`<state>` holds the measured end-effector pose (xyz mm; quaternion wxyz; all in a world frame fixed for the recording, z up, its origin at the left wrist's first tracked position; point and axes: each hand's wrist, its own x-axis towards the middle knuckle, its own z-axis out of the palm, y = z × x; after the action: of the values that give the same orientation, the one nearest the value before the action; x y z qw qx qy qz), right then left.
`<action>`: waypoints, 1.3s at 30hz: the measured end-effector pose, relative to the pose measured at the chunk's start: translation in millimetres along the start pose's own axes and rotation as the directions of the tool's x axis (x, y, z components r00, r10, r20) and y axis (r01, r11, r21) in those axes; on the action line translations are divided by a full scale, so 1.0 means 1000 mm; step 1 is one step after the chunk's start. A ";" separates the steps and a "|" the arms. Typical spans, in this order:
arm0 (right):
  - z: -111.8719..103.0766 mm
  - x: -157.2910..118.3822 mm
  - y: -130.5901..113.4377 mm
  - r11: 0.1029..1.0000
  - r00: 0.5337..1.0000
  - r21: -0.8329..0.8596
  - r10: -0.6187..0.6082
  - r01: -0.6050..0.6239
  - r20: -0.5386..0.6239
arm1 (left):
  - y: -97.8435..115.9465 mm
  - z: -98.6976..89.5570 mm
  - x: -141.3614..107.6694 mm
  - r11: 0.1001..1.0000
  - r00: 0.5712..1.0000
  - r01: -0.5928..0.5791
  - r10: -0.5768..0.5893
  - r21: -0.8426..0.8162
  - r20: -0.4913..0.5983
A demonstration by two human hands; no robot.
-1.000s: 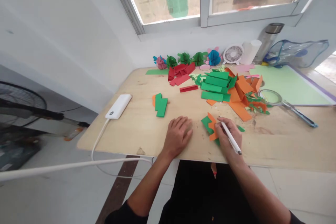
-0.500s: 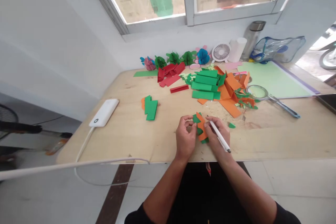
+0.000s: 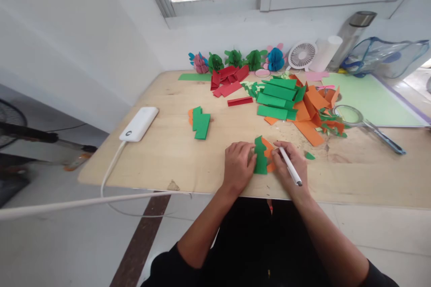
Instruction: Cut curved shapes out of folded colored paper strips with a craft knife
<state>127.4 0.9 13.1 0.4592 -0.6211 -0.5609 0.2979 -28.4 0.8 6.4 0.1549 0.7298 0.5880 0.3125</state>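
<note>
A green paper piece (image 3: 260,157) lies on the wooden table near its front edge, between my hands. My left hand (image 3: 237,165) has its curled fingers pressed on the left side of that green piece. A cut orange paper piece (image 3: 268,150) sits at the right side of the green one. The fingers of my right hand (image 3: 292,168) are closed round a white pen (image 3: 290,166) and touch the orange piece. The pen slants with its dark end toward me. Further left, folded green strips (image 3: 202,124) rest over a bit of orange paper (image 3: 190,116).
Green folded strips (image 3: 276,98), orange paper (image 3: 311,107) and red paper (image 3: 230,83) are piled behind my hands. A magnifier-like round tool (image 3: 348,115) lies right. A white power bank (image 3: 138,124) lies left. Paper flowers, a small fan (image 3: 302,55) and a bottle stand along the wall.
The orange piece has shifted from on top of the green piece to its right side, baring more green. My right hand has moved slightly right with the pen. The camera view has shifted.
</note>
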 end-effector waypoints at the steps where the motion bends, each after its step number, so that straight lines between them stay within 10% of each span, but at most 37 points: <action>1: 0.000 0.000 0.000 1.000 1.000 -0.002 -0.001 0.001 -0.003 | -0.002 -0.001 -0.004 0.999 0.999 -0.045 0.045 -0.002 0.026; 15: 0.004 0.005 -0.008 0.999 1.000 -0.035 0.031 -0.031 -0.003 | -0.026 -0.024 -0.007 0.937 0.881 -0.350 0.331 -0.005 0.339; 39: -0.015 -0.012 0.017 0.781 0.851 -0.338 -0.474 0.524 0.223 | -0.023 -0.020 -0.009 0.966 0.932 -0.253 0.257 -0.047 0.254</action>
<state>145.7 -13.5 1.7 0.3534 -0.5080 -0.7807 0.0871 -59.5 -5.1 5.7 0.1931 0.8333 0.4610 0.2363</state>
